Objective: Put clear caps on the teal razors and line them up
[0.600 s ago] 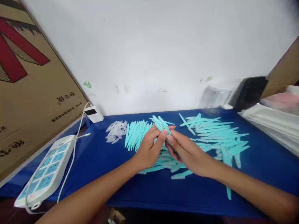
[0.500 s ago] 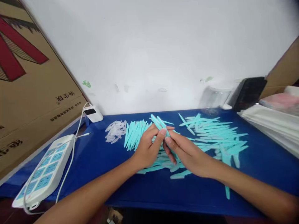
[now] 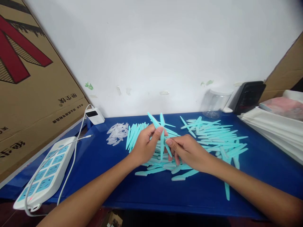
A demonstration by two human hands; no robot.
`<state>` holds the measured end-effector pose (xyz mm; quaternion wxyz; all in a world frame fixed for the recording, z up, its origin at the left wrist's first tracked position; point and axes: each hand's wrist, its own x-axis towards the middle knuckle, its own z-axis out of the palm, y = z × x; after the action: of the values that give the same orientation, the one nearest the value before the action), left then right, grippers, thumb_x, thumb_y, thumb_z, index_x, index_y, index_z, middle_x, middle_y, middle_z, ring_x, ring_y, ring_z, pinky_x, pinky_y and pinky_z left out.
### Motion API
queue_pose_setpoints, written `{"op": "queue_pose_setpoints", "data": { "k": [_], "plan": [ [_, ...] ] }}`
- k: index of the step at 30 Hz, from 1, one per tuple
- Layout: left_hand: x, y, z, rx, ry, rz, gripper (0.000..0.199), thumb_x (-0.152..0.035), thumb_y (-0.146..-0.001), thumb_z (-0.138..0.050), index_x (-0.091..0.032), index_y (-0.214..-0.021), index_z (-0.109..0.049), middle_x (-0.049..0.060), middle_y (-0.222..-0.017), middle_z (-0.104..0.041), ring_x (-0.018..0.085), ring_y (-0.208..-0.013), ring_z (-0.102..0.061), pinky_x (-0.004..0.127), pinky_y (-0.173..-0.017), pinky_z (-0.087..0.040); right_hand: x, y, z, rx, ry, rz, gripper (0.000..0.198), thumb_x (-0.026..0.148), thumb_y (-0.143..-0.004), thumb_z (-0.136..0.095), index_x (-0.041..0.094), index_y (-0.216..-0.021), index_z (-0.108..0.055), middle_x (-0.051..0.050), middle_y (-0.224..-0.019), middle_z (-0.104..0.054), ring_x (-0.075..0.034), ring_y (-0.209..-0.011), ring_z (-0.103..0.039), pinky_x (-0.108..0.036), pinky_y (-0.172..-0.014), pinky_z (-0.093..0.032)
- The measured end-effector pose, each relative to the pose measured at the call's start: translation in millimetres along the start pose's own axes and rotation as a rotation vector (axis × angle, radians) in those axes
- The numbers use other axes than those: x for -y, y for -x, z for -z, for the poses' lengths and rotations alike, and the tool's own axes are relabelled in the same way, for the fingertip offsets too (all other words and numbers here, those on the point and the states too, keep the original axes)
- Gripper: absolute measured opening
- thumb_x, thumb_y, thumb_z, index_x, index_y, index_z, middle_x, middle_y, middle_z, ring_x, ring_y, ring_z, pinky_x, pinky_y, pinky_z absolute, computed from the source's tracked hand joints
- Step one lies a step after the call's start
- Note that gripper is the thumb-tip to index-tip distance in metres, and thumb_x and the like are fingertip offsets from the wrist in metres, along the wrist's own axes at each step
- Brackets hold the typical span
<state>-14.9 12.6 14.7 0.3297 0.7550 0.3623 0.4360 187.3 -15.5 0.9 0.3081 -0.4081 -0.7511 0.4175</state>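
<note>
My left hand (image 3: pixel 148 143) is closed, its thumb pressing slim turquoise eyebrow razors (image 3: pixel 162 143) against the fingers. One of these stands nearly upright and another slants across it up to the left. To their right, my right hand (image 3: pixel 188 151) pinches with thumb and fingertips at the lower part of the slanted razor; exactly what lies between those fingertips is partly hidden. Beneath both hands lies a loose pile of the same razors (image 3: pixel 151 170). A neater row of razors (image 3: pixel 134 135) sits left of my left hand, beside a small heap of translucent whitish covers (image 3: pixel 117 132).
Another spread of razors (image 3: pixel 217 135) covers the right side of the blue table (image 3: pixel 94 176). A white power strip (image 3: pixel 47 173) with cables and a small white device (image 3: pixel 95 116) stand left. At the back right are a clear jar (image 3: pixel 216 102), a black object (image 3: pixel 249 96) and white trays (image 3: pixel 270 126).
The razors between my hands have fanned from side by side into a cross. My right hand has shifted slightly right and down, away from the left fingers.
</note>
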Motion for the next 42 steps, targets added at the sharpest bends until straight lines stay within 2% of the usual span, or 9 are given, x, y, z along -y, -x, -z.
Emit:
{"op": "queue_pose_setpoints", "data": {
  "k": [2, 7, 12, 18, 24, 29, 32, 36, 42],
  "plan": [
    [8, -10, 18, -0.053, -0.12, 0.056, 0.049, -0.055, -0.108, -0.042, -0.017, -0.091, -0.069, 0.001, -0.072, -0.063, 0.016, -0.065, -0.055, 0.028, -0.065, -0.043, -1, -2, 5, -0.07, 0.104, 0.037, 0.06, 0.063, -0.107, -0.043, 0.019, -0.081, -0.074, -0.001, -0.064, -0.073, -0.013, -0.047, -0.06, -0.027, -0.056, -0.048],
    [27, -30, 75, 0.105, -0.779, 0.255, 0.05, -0.044, -0.108, -0.035, -0.016, -0.089, -0.072, 0.008, -0.08, -0.072, 0.024, -0.077, -0.066, 0.032, -0.073, -0.045, -10, -9, 20, -0.222, 0.218, 0.005, 0.059, 0.064, -0.106, -0.044, 0.02, -0.08, -0.074, 0.0, -0.063, -0.07, -0.012, -0.046, -0.05, -0.028, -0.052, -0.039],
    [38, -28, 89, 0.265, -1.267, 0.519, 0.048, -0.036, -0.105, -0.036, -0.009, -0.105, -0.076, 0.025, -0.108, -0.076, 0.039, -0.104, -0.073, 0.042, -0.086, -0.052, -18, -12, 26, -0.244, 0.265, 0.005, 0.057, 0.063, -0.106, -0.043, 0.021, -0.082, -0.074, 0.001, -0.061, -0.069, -0.013, -0.048, -0.052, -0.029, -0.056, -0.04],
    [39, -26, 81, 0.244, -1.282, 0.549, 0.056, -0.046, -0.105, -0.035, -0.01, -0.115, -0.075, 0.026, -0.115, -0.075, 0.041, -0.112, -0.072, 0.046, -0.091, -0.055, -19, -12, 27, -0.232, 0.29, 0.0, 0.056, 0.061, -0.106, -0.043, 0.021, -0.081, -0.073, 0.001, -0.059, -0.067, -0.014, -0.048, -0.054, -0.029, -0.055, -0.04],
    [35, -30, 97, 0.147, -1.325, 0.644, 0.07, -0.056, -0.105, -0.025, -0.009, -0.12, -0.075, 0.028, -0.12, -0.074, 0.045, -0.115, -0.07, 0.054, -0.093, -0.055, -23, -14, 29, -0.254, 0.34, -0.006, 0.056, 0.061, -0.106, -0.042, 0.021, -0.082, -0.073, 0.001, -0.058, -0.067, -0.015, -0.049, -0.056, -0.03, -0.057, -0.04],
    [38, -29, 105, 0.243, -1.315, 0.737, 0.061, -0.049, -0.102, -0.034, -0.01, -0.127, -0.073, 0.029, -0.127, -0.072, 0.044, -0.118, -0.069, 0.051, -0.094, -0.055, -31, -18, 39, -0.335, 0.514, -0.004, 0.055, 0.058, -0.106, -0.042, 0.021, -0.077, -0.07, 0.0, -0.058, -0.063, -0.017, -0.054, -0.054, -0.032, -0.06, -0.035],
    [41, -27, 101, 0.313, -1.281, 0.692, 0.054, -0.045, -0.101, -0.038, -0.013, -0.125, -0.074, 0.027, -0.125, -0.074, 0.041, -0.116, -0.071, 0.048, -0.092, -0.056, -35, -20, 44, -0.348, 0.556, -0.035, 0.053, 0.057, -0.105, -0.044, 0.021, -0.077, -0.07, -0.001, -0.062, -0.065, -0.019, -0.058, -0.055, -0.033, -0.061, -0.034],
    [42, -26, 99, 0.3, -1.249, 0.631, 0.047, -0.042, -0.099, -0.044, -0.015, -0.119, -0.077, 0.026, -0.118, -0.076, 0.04, -0.109, -0.074, 0.046, -0.088, -0.056, -37, -22, 45, -0.327, 0.535, -0.053, 0.052, 0.057, -0.104, -0.045, 0.021, -0.077, -0.071, -0.002, -0.063, -0.066, -0.019, -0.059, -0.056, -0.032, -0.062, -0.035],
    [40, -27, 109, 0.278, -1.281, 0.669, 0.042, -0.037, -0.095, -0.05, -0.013, -0.116, -0.078, 0.027, -0.117, -0.076, 0.042, -0.109, -0.073, 0.047, -0.087, -0.056, -41, -23, 45, -0.326, 0.577, -0.045, 0.049, 0.054, -0.105, -0.045, 0.022, -0.076, -0.069, -0.001, -0.063, -0.064, -0.02, -0.06, -0.055, -0.033, -0.062, -0.035]
  ]
}}
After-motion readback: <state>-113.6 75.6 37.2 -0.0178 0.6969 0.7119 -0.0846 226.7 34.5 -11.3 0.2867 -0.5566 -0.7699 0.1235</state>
